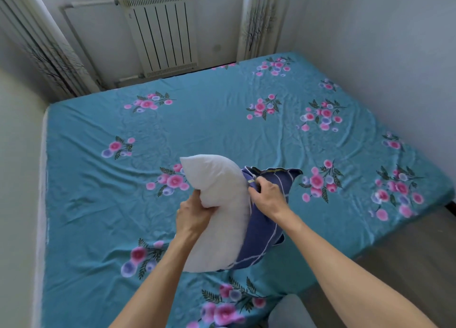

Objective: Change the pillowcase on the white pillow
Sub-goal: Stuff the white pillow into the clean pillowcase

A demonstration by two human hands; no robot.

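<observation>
The left hand (195, 216) is curled into the near edge of the white pillow (219, 204), its fingers sunk into the filling and pinching up a fold of it. The right hand (267, 199) is closed on the gathered rim of the dark blue pillowcase (264, 231), just beside the pillow's right edge, with the cloth bunched under the fingers.

The pillow is held up over the middle of the bed (222, 120), bent into a curve, most of it bare and only its right and lower side inside the case. Whether the case is going on or coming off cannot be told from this view alone.

The pillow looks light and very soft: it dents deeply where it is gripped and folds under its own weight, so a pinch at one edge gives little control over the far corner. A fuller grip on a corner, or squeezing the filling narrow, should steer it better. The pillowcase is thin, limp cloth with pale lines across it and a frilled edge; it will drag on the pillow's skin rather than slide, so the opening hem is the place to hold it.

Beyond the hands lies the teal sheet with pink flower sprays, a white radiator (160, 33) on the far wall, and pale curtains (259, 21) at either side.
</observation>
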